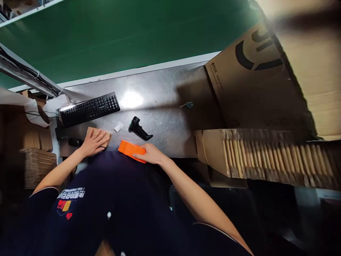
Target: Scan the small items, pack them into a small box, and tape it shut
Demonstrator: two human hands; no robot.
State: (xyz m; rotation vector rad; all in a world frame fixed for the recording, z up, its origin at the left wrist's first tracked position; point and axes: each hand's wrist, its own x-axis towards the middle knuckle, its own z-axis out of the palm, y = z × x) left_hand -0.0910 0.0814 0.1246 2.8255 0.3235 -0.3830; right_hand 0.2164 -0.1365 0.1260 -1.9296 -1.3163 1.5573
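My left hand (94, 142) lies flat, fingers spread, on a small brown cardboard box (106, 137) at the near edge of the steel table (160, 117). My right hand (150, 153) grips an orange tape dispenser (129, 148) resting on the table's near edge, just right of the box. A black handheld barcode scanner (138, 129) lies on the table just beyond the dispenser. A small white label scrap (118, 127) sits between the box and the scanner.
A black keyboard (89, 108) lies at the far left, a black mouse (75, 142) below it. A large printed cardboard box (253, 81) and a row of flat folded cartons (279, 160) fill the right side. More flat cartons (37, 165) are stacked at the left.
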